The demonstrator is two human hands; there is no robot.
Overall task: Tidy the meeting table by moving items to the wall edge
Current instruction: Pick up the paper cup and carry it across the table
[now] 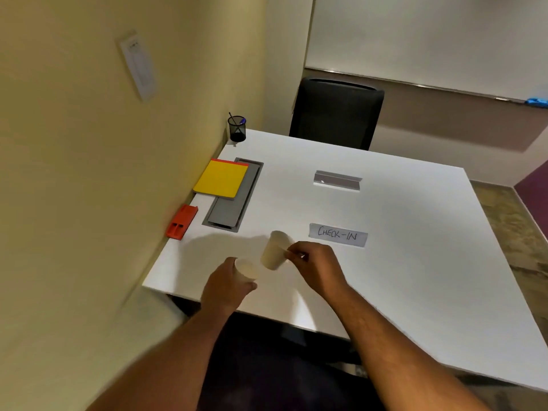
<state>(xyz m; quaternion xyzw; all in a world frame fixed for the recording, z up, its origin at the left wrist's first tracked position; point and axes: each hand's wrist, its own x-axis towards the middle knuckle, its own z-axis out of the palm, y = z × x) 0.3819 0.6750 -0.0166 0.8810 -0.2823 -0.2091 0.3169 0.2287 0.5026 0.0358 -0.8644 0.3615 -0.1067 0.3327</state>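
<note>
I'm gripping 2 pale paper cups above the white table's [385, 232] near edge, left hand [225, 287] clutching one [246, 269], right hand [315, 266] pinching the other [274, 252], probably carrying both wallward next.

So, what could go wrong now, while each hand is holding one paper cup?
The right hand pinches a tilted paper cup by its side only; it may slip or spill, if anything is inside. The left hand holds the second cup close beside it, so they could knock. The wall edge already holds the orange block and yellow notepad.
</note>
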